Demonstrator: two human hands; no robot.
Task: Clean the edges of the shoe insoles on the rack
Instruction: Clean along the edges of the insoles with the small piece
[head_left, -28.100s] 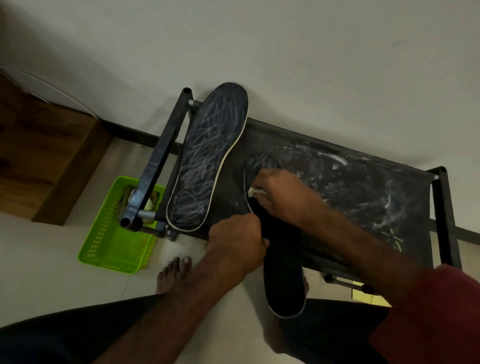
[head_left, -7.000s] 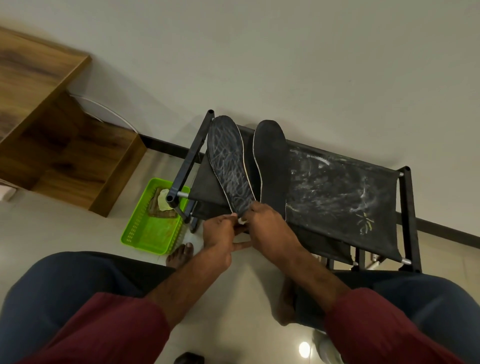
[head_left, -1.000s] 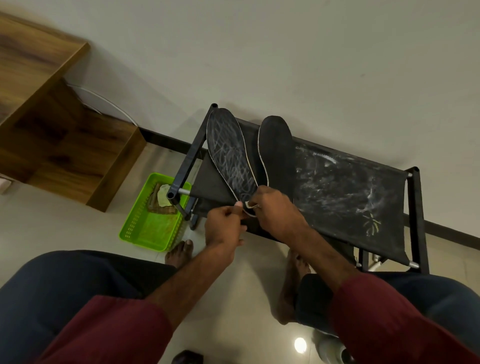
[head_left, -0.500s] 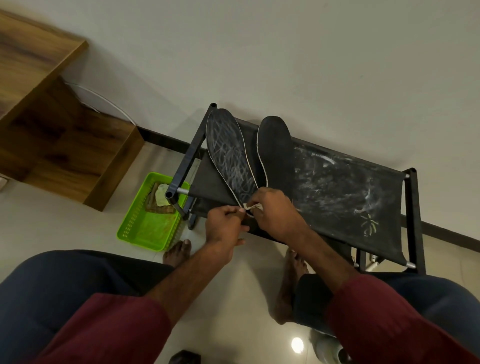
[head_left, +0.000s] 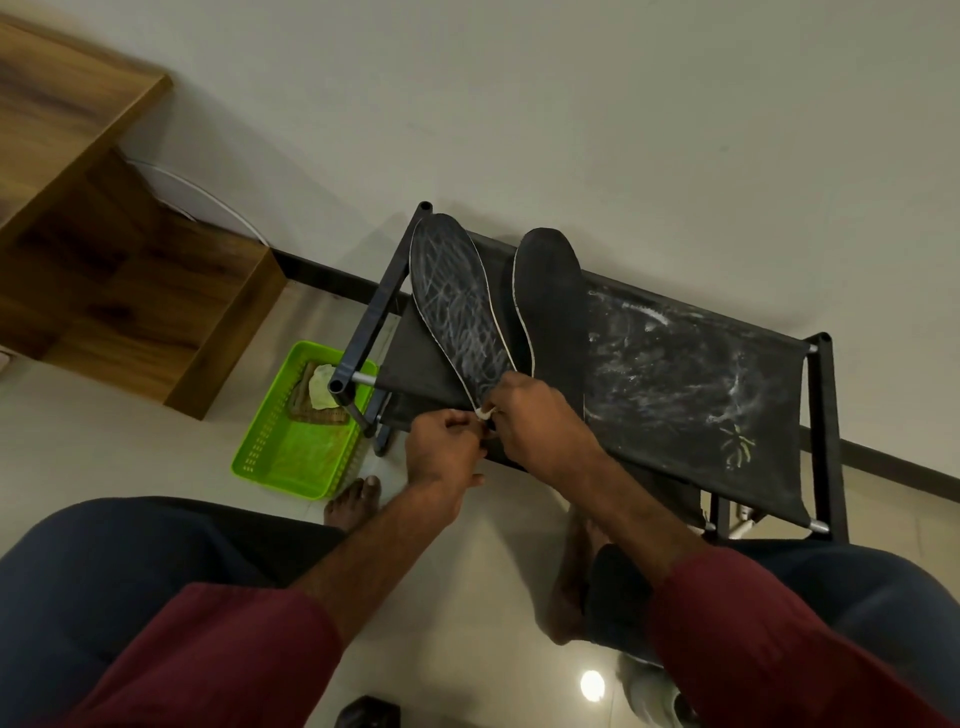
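At the bottom of the frame, maroon sleeves and dark blue trouser legs are seen, with a bare foot (head_left: 353, 498) set on the pale floor left of centre. Just above, near the middle, the left hand (head_left: 441, 453) is curled, and the heel tip of the scribbled insole (head_left: 457, 306) is pinched in its fingers. The right hand (head_left: 540, 427) is closed round a small white wad (head_left: 483, 412), which is pressed to that heel's pale edge. Against half a second ago, the wad is found a little closer to the left hand, while both hands are kept at the same heel. The scribbled insole is laid on the left end of the rack (head_left: 821, 415), toe toward the wall. The plain dark insole (head_left: 553, 301) is laid just beside it on the right; twenty-eight seconds ago it was held under both hands, overhanging the rack's front. White smears are seen on the rack's black fabric shelf (head_left: 685, 395). A green basket (head_left: 291, 452) is set on the floor to the left, and wooden furniture (head_left: 104, 260) fills the upper left.
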